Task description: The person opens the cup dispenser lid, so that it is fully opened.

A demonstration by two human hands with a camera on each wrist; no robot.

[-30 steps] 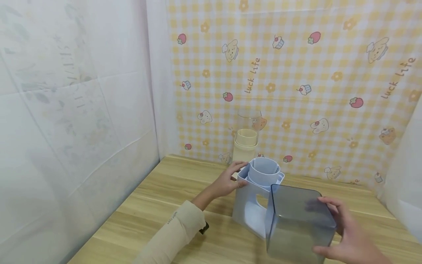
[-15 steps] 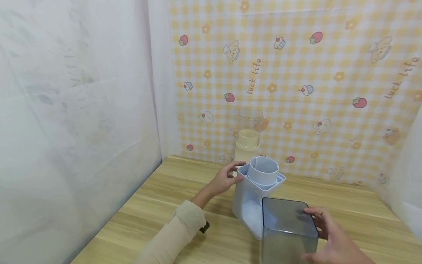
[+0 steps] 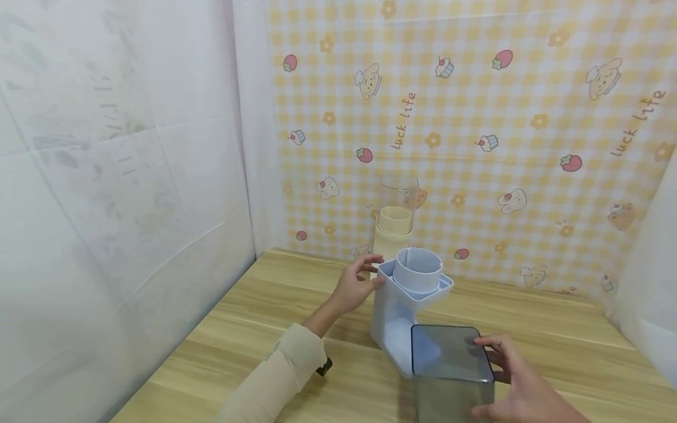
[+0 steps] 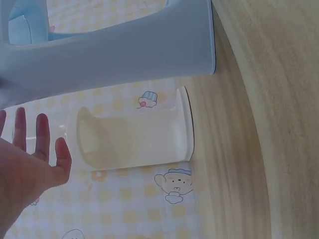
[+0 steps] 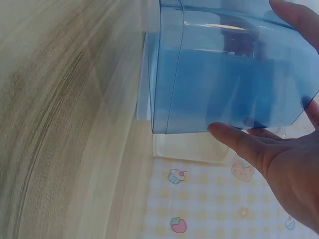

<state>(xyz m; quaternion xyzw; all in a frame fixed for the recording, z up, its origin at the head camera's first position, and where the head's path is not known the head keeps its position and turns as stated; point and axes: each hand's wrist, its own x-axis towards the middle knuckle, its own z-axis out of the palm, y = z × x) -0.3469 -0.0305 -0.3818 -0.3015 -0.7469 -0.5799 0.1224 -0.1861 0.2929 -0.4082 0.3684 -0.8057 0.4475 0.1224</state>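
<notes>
Tinted box, just in front of the blue stand, is gripped between thumb and fingers of my right hand, likely for level control, while my left hand, fingers loosely spread, lies at the stand's upper corner, presumably to steady it.

A hand could pass over the bare wooden table to the right of the right hand, or along the strip of wood between the left sleeve and the tinted container. Straight ahead, that container and the pale blue stand, flanked by the left hand, block the way. Farther back, the cream stand narrows the room before the checked cloth, though the blue cup is reachable from above.
</notes>
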